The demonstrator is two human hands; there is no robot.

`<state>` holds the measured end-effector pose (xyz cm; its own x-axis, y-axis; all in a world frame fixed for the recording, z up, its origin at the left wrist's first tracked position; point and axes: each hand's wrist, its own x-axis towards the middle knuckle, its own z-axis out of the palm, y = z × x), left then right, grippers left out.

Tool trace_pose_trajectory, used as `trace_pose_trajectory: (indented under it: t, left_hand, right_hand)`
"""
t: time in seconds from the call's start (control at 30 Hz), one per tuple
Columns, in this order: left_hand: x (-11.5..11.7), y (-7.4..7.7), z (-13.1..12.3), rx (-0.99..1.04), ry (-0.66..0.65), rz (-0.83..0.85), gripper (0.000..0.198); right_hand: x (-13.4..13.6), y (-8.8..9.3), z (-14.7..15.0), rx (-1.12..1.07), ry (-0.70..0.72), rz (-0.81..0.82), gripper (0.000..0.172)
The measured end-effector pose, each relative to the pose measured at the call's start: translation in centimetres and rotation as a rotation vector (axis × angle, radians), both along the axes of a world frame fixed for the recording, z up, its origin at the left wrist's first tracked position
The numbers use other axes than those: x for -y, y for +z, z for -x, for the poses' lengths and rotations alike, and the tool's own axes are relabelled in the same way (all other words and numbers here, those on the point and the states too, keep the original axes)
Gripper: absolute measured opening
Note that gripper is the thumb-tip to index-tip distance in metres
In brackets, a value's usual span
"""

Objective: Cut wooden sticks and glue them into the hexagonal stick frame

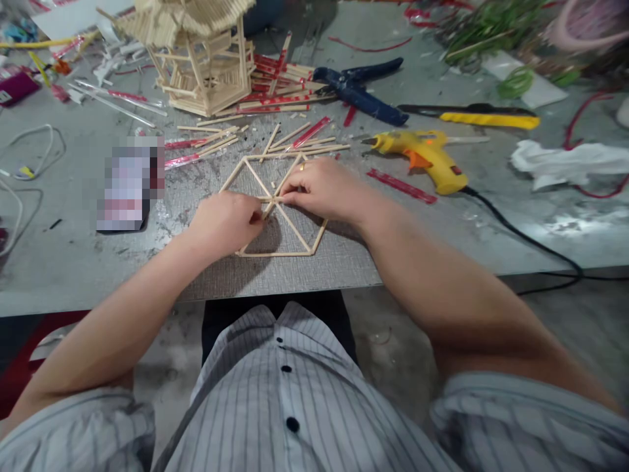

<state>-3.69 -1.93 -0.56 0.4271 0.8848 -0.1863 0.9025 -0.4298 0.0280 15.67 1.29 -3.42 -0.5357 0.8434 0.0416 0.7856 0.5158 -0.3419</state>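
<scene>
A hexagonal frame of thin wooden sticks (pixel 278 254) lies flat near the table's front edge, with spokes meeting at its middle. My left hand (pixel 228 223) is closed at the left of that centre, its fingers curled around a spoke there. From the right, my right hand (pixel 319 187) pinches a stick at the centre joint between thumb and fingertips. My fingers partly hide the left and right sides of the frame. Just behind it lie several loose sticks (pixel 314 147), some in red-printed wrapping.
A small stick-built pavilion (pixel 201 72) stands at the back left. Blue-handled pliers (pixel 363 92), a yellow utility knife (pixel 491 119) and a yellow glue gun (pixel 432 157) with a black cord lie to the right. A blurred-out phone-like object (pixel 125 187) is at left.
</scene>
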Motion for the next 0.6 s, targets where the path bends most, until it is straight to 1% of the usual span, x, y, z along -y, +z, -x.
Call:
trace_pose_trajectory:
  t: [0.2, 0.43, 0.53, 0.6]
  left_hand:
    - [-0.3, -0.2, 0.4, 0.07, -0.026, 0.025, 0.023]
    - [-0.3, -0.2, 0.5, 0.088, -0.014, 0.035, 0.021]
    - [-0.3, -0.2, 0.9, 0.118, 0.005, 0.014, 0.022]
    - [-0.6, -0.2, 1.6, 0.203, 0.018, -0.034, 0.028]
  right_hand:
    - [0.0, 0.3, 0.0, 0.01, 0.012, 0.016, 0.024]
    - [0.2, 0.8, 0.3, 0.031, -0.005, 0.044, 0.024]
    - [0.4, 0.8, 0.4, 0.028, -0.007, 0.033, 0.022]
    - [0.5, 0.8, 0.5, 0.035, -0.003, 0.004, 0.021]
